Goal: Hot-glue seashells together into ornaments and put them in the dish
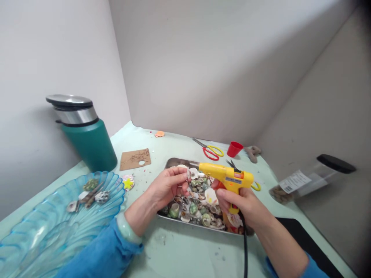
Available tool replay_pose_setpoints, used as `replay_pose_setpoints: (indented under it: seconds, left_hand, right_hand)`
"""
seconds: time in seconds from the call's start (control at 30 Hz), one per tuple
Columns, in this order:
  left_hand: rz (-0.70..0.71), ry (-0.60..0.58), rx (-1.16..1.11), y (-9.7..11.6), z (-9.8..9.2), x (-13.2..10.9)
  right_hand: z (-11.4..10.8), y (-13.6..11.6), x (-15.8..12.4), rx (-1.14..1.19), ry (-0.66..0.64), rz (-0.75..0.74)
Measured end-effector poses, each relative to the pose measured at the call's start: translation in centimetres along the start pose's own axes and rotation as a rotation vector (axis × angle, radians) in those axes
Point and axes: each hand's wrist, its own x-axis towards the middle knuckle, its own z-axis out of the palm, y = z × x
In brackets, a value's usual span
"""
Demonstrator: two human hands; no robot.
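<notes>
My right hand (235,199) is wrapped round the handle of a yellow glue gun (216,171), whose nozzle points left. A black cord hangs down from its grip. In my left hand (171,181), thumb and fingers pinch a small pale shell (189,174) close to the nozzle; whether the two touch I cannot tell. Both hands are above a metal tray (199,228) filled with several green, white and brown shells (193,208). Part of the tray's contents is hidden behind my hands and the glue gun.
At left, a blue scalloped dish (55,227) holds several shells, with a teal bottle (89,143) behind it. Cardboard (135,159), scissors (210,150) and a red cup (234,149) lie beyond the tray. A clear jar (310,179) stands right, near a black mat (304,241).
</notes>
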Motion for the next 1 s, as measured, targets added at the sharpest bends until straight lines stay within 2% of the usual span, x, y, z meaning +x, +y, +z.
replay_pose_setpoints:
  seconds: [0.23, 0.43, 0.67, 1.0]
  left_hand:
    - [0.0, 0.019, -0.05, 0.1, 0.1, 0.2]
    - [-0.046, 0.038, -0.054, 0.1, 0.1, 0.3]
    - [-0.061, 0.04, -0.065, 0.3, 0.2, 0.3]
    - [-0.105, 0.019, -0.083, 0.9, 0.9, -0.2]
  right_hand:
    - [0.3, 1.3, -0.3, 0.046, 0.03, 0.033]
    - [0.3, 1.0, -0.7, -0.058, 0.055, 0.157]
    - [0.4, 0.8, -0.8, -0.068, 0.054, 0.093]
    - [0.2, 1.3, -0.8, -0.044, 0.038, 0.096]
